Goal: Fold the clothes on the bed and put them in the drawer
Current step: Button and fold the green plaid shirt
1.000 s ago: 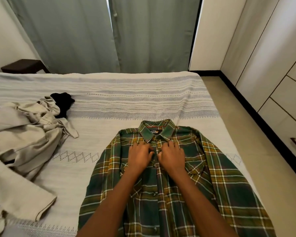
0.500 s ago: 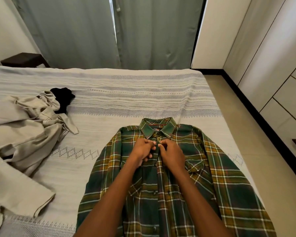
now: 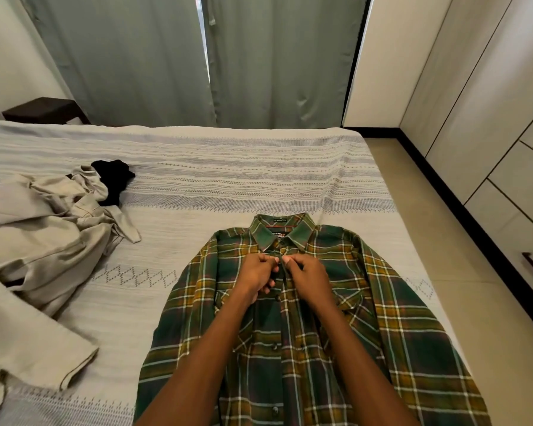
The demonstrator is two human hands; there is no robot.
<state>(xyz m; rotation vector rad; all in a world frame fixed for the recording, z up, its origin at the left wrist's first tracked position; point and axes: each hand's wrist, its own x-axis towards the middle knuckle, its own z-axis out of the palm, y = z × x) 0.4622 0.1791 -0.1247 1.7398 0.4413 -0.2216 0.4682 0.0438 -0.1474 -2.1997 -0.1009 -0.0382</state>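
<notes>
Left hand (image 3: 256,279): grip is closing on the plaid shirt (image 3: 314,333), fingers curling and pinching the front placket just below the collar (image 3: 282,230). Right hand (image 3: 310,278): grip is likewise pinching the opposite edge of the same placket, fingertips (image 3: 286,259) meeting those of the left hand at the button line. Both forearms are reaching in from 6 o'clock and lying over the lower front of the garment.

Plaid shirt: green ground with mustard and white check, long sleeves, two chest pockets, dark buttons running down the centre, a dark label showing inside the neck. It is lying flat and face up on the bed (image 3: 228,186), occupying the area from centre toward 5 o'clock. Its long axis is running from 6 o'clock to 12 o'clock, collar pointing toward 12 o'clock and hem passing out of view at 6 o'clock. The sleeves are spreading down and outward at either side.

Bed: covering is pale with grey woven bands and a diamond motif.

Beige clothes (image 3: 37,241): lying crumpled at 9 o'clock, well apart from the shirt, with a black garment (image 3: 113,179) touching the heap at its far edge.

Curtains (image 3: 197,56): grey-green, hanging at 12 o'clock. Wardrobe (image 3: 490,118): pale panels standing at 3 o'clock, beyond a strip of floor (image 3: 443,272).
</notes>
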